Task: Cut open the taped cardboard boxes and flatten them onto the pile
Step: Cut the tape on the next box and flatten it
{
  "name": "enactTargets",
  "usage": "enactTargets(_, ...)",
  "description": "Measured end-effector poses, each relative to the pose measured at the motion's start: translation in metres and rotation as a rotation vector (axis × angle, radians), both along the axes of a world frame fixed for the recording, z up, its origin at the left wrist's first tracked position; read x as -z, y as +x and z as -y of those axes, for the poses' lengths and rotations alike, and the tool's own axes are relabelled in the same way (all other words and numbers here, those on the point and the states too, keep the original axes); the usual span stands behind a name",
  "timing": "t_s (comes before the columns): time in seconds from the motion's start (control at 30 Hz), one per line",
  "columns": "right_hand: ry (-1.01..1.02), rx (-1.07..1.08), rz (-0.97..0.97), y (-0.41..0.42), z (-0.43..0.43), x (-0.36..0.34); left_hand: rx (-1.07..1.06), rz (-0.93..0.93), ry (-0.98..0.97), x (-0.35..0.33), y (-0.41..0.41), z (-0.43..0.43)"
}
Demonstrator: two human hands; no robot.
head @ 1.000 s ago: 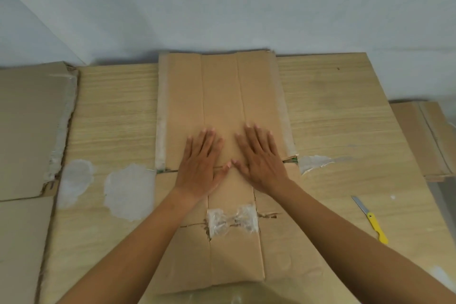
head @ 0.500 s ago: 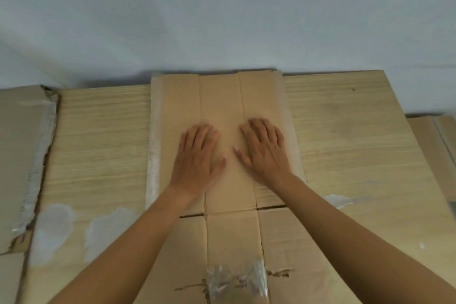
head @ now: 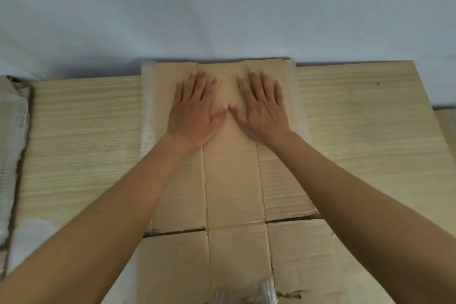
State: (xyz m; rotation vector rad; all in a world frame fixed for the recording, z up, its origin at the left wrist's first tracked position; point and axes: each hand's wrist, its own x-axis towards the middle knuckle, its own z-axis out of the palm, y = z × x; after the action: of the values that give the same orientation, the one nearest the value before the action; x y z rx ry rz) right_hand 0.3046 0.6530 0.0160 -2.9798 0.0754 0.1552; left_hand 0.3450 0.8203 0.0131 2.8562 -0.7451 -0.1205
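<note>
Pressed flat, fingers spread, on flattened cardboard (head: 232, 180) just short of its far edge: left hand (head: 195, 111), right hand (head: 262, 108); bare table (head: 81, 131) outward.

We see a pale wood-grain table (head: 86, 143). Flat along its middle lies a flattened cardboard box (head: 232, 192), its far end reaching the table's back edge. A whitish patch (head: 32, 237) (tape or a scuff, we cannot tell) marks the near left part. Another cardboard sheet (head: 12, 143) borders the left edge; whether it rests on the table is unclear.
</note>
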Motion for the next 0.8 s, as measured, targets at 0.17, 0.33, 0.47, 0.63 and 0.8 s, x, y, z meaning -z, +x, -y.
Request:
enactTargets(0.17,-0.051,0.002,-0.065,0.004,0.003,0.001,-0.026,-0.022,0.045,-0.002,0.0,0.004)
enactTargets(0.33,-0.023,0.033,-0.162,-0.005,-0.008,-0.014,-0.039,-0.127,0.096,-0.014,-0.012,0.01)
enactTargets(0.47,0.03,-0.001,-0.167,-0.06,-0.019,-0.022,0.013,-0.165,0.082,-0.016,-0.067,-0.003)
enactTargets(0.63,0.043,-0.054,0.006,-0.169,-0.028,-0.01,0.061,-0.039,0.007,-0.003,-0.166,-0.033)
enactTargets(0.8,-0.011,-0.06,0.035,-0.238,-0.04,-0.003,0.036,-0.022,-0.004,-0.002,-0.235,-0.051)
